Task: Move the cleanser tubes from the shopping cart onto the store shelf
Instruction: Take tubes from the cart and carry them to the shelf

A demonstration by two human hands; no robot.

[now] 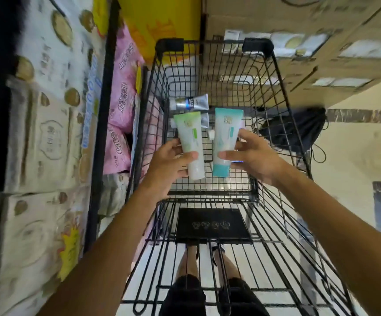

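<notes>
The shelf runs down the left side of the view, its dark upright post close against the left wall of the cart, with pale bags and pink packs stacked along it; cardboard boxes stand beyond the cart on the right. Both arms reach in over the cart basket. The left hand grips a green tube, thumb across its front near the lower end and fingers curled behind its left edge. The right hand pinches a teal tube, thumb on the front low down and fingers wrapped round its right edge. Both tubes are held clear above the wire floor, side by side and near each other but apart, their long axes running away from the person, flat crimped ends farthest off and caps nearest the wrists. Deeper in the basket a grey tube lies crosswise on the floor, and another shows partly behind the green one. The shelf lies to the left of both hands, so the left hand is plainly nearer it; the green tube probably needs only a short sideways swing over the cart wall, while the teal one must cross the width of the basket.
</notes>
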